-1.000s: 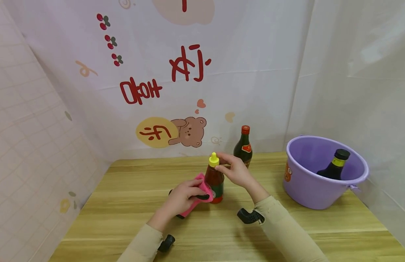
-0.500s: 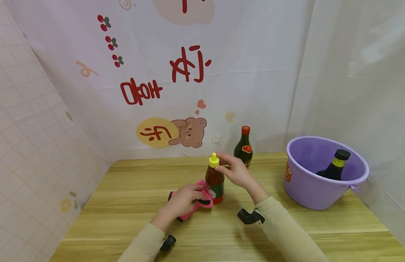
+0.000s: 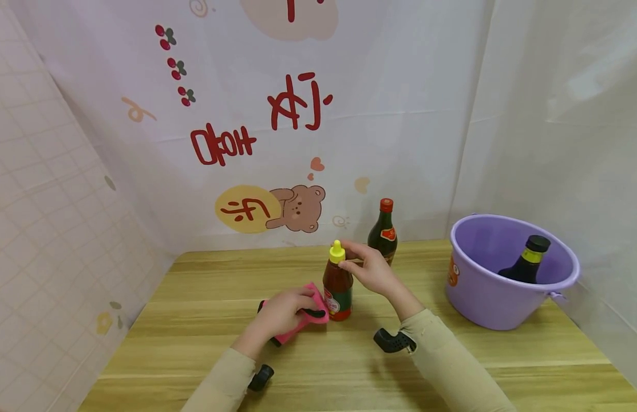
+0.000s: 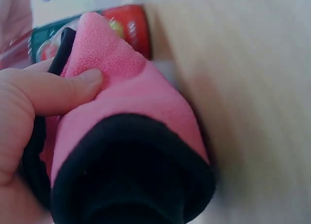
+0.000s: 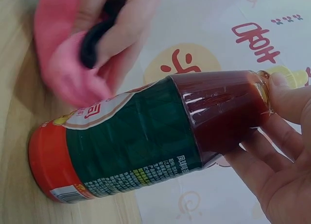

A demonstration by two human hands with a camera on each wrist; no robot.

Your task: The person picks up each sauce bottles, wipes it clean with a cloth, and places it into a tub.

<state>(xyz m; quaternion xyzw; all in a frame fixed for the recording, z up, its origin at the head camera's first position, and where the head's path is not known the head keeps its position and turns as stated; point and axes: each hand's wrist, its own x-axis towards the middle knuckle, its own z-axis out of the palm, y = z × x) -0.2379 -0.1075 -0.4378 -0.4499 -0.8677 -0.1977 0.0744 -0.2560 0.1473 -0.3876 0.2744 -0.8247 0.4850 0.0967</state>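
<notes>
– Left hand (image 3: 283, 313): condition?

– Grasping. Thumb and fingers pinched a folded pink cloth (image 4: 116, 83) with black edging.

– And the right hand (image 3: 371, 268)?

– Also grasping. Thumb and fingers held the sauce bottle (image 3: 339, 286) by its neck, just below the yellow cap (image 3: 337, 252).

– Position of that bottle?

– Upright on the wooden table (image 3: 220, 280), between the two hands. The label was green, with a red band at the base.

– Was the cloth in contact with it?

– Could not be determined. The cloth lay at the lower label, touching or just beside, and was blurred in the right wrist view.

– Other items?

– A dark bottle with a red cap (image 3: 382, 236) stood behind the right hand. Well to the right, a purple bucket (image 3: 478, 297) contained a black-capped bottle (image 3: 524, 266), which leaned.
</notes>
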